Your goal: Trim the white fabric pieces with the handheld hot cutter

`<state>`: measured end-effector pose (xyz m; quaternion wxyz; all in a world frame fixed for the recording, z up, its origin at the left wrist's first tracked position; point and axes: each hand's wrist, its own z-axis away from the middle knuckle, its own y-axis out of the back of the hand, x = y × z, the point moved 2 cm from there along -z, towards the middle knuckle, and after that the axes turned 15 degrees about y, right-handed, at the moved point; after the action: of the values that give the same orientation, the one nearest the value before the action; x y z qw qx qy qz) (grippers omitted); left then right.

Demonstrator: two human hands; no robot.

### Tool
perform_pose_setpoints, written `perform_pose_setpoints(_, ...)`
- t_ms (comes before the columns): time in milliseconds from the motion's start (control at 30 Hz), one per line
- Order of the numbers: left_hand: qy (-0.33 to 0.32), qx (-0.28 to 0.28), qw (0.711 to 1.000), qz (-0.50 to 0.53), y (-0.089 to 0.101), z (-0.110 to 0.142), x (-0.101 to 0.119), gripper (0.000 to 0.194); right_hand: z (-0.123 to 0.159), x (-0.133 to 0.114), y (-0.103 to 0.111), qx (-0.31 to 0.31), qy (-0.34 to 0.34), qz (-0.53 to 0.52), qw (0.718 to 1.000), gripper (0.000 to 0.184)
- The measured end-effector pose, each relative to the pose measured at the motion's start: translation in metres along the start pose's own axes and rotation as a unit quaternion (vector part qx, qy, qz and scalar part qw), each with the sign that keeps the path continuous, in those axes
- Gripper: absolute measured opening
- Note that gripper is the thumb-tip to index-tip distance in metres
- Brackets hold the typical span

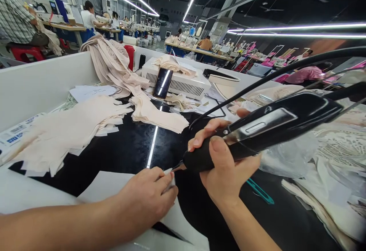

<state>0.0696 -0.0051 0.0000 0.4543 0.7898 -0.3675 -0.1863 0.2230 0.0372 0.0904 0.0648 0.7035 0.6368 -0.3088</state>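
My right hand (225, 159) is wrapped round a black corded hand tool (274, 127) with a metal clip, its fine tip pointing left and down. My left hand (151, 199) lies just under that tip, its fingers pinched on the edge of a white piece (171, 184) resting on the glossy black table (134, 144). Whether this is paper or fabric I cannot tell. The tool's cable (257, 83) arcs up and off to the right.
Beige fabric cut pieces (68, 129) are piled at left, with another stack (157, 114) in the middle. A phone (162, 83) leans on a white box unit (183, 81). Lace fabric (337, 148) and a clear bag lie at right, teal scissors (260, 192) nearby. Other workers sit behind.
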Motion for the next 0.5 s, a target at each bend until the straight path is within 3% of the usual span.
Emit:
perform_pose_setpoints(233,0.018,-0.049,0.998,-0.021,0.001,-0.011,-0.033,0.011,-0.013,-0.029,0.010,-0.010,0.029,0.069,0.997,0.053)
perform_pose_setpoints(333,0.000,-0.048,0.998,-0.027,0.007,-0.017,-0.048,0.018,-0.008,-0.038,0.022,-0.016,0.023,0.107,0.994,0.046)
perform_pose_setpoints(500,-0.008,-0.003,1.000,0.020,0.024,-0.018,-0.043,0.022,0.004,-0.045,0.035,-0.011,0.009,0.089,0.996,0.035)
